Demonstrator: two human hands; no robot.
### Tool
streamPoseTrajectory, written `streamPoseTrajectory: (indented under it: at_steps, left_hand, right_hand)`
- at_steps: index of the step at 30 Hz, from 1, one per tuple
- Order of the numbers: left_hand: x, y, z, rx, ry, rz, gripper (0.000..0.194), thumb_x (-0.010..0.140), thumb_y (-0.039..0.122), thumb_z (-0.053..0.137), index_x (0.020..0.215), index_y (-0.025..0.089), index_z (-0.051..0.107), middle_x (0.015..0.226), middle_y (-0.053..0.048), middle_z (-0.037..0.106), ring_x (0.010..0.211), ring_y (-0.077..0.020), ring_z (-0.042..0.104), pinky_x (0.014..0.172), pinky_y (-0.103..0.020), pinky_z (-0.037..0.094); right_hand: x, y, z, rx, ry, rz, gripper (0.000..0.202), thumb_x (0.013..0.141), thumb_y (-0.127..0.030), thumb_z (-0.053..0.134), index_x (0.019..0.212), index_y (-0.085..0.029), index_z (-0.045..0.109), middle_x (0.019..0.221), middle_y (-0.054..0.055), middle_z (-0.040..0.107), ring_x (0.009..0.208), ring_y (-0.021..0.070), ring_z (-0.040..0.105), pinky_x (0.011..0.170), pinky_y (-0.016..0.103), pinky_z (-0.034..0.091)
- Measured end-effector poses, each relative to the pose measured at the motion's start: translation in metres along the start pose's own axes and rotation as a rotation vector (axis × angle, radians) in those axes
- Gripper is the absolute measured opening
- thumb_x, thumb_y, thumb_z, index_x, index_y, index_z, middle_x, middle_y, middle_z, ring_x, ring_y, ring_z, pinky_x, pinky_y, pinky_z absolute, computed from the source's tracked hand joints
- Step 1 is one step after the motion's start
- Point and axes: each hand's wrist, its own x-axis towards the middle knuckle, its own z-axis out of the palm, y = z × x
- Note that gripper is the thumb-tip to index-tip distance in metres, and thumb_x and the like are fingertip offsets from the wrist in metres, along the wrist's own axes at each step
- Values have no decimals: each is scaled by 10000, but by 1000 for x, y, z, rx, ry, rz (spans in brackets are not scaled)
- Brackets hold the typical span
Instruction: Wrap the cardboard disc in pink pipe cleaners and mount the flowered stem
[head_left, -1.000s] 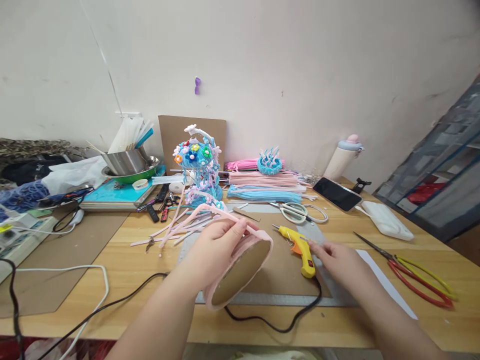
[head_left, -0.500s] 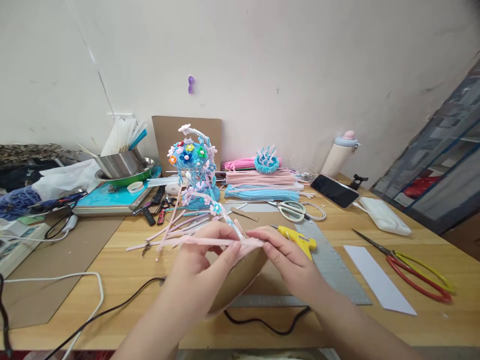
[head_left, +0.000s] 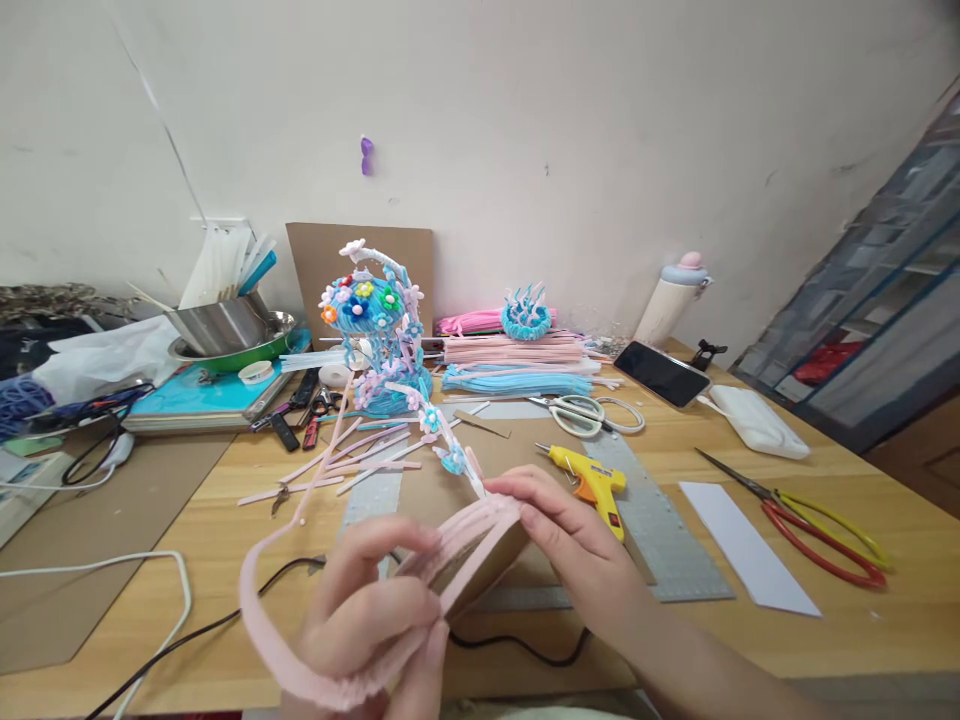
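My left hand [head_left: 375, 600] pinches a pale pink pipe cleaner [head_left: 262, 640], which loops out to the left of it. My right hand [head_left: 577, 540] is closed on the edge of a cardboard piece [head_left: 491, 565], thumb in front and fingers over the top. Pink fuzzy strips lie along the cardboard's rim, and the pinched pipe cleaner runs up to them. Behind the fingers, a stem with blue and white pipe-cleaner flowers [head_left: 430, 420] leans down toward the cardboard. The cardboard's lower part is partly hidden by my hands.
A yellow glue gun [head_left: 596, 485] lies right of my right hand, on a metal-grey mat [head_left: 667, 550]. Red-and-yellow-handled scissors [head_left: 817, 535] and a white strip [head_left: 750, 550] lie farther right. Behind are a flowered blue ornament [head_left: 371, 310] and pipe-cleaner bundles [head_left: 517, 365].
My left hand has moved down and left from the rim, drawing the pink pipe cleaner from a straight line into a loop. My right hand keeps hold of the cardboard.
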Motion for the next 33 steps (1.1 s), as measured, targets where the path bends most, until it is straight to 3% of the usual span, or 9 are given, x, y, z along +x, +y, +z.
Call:
streamPoseTrajectory:
  at_steps: [4, 13, 25, 29, 33]
  left_hand:
    - [-10, -7, -3, -38, 28, 63, 206, 773, 85, 594, 822, 282, 629, 972, -55, 637, 935, -239, 647, 837, -416, 591]
    - [-27, -13, 11, -84, 287, 26, 95, 796, 176, 646, 793, 270, 645, 932, -29, 603, 872, -213, 636, 796, -412, 609]
    - [-23, -15, 14, -82, 254, 124, 162, 871, 110, 554, 876, 249, 637, 970, -34, 552, 933, -211, 594, 815, -426, 617]
    - [-23, -17, 17, -111, 293, 208, 210, 853, -8, 522, 882, 179, 614, 1009, -49, 551, 928, -202, 565, 806, -444, 605]
    - [-27, -20, 16, -133, 253, 212, 222, 868, -16, 496, 908, 170, 610, 1034, -55, 537, 972, -223, 556, 824, -474, 585]
  right_hand:
    - [-1, 4, 0, 6, 16, -4, 260, 982, -293, 466, 1150, -328, 662, 1143, 19, 612, 1121, 193, 546, 998, 310, 419]
    - [-2, 9, -1, 26, 34, -9, 250, 963, -295, 496, 1143, -329, 666, 1135, 19, 612, 1099, 198, 547, 972, 302, 426]
    - [-2, 4, -1, 25, 26, 16, 187, 972, -298, 492, 1069, -324, 650, 1061, -12, 594, 1037, 152, 539, 930, 231, 408]
    - [2, -5, -4, -6, -52, 0, 190, 970, -292, 483, 1083, -304, 636, 1077, -2, 594, 1060, 161, 536, 938, 239, 398]
    - [5, -12, -4, -46, -113, -64, 196, 961, -281, 507, 1106, -290, 640, 1074, 9, 587, 1050, 159, 538, 935, 246, 394]
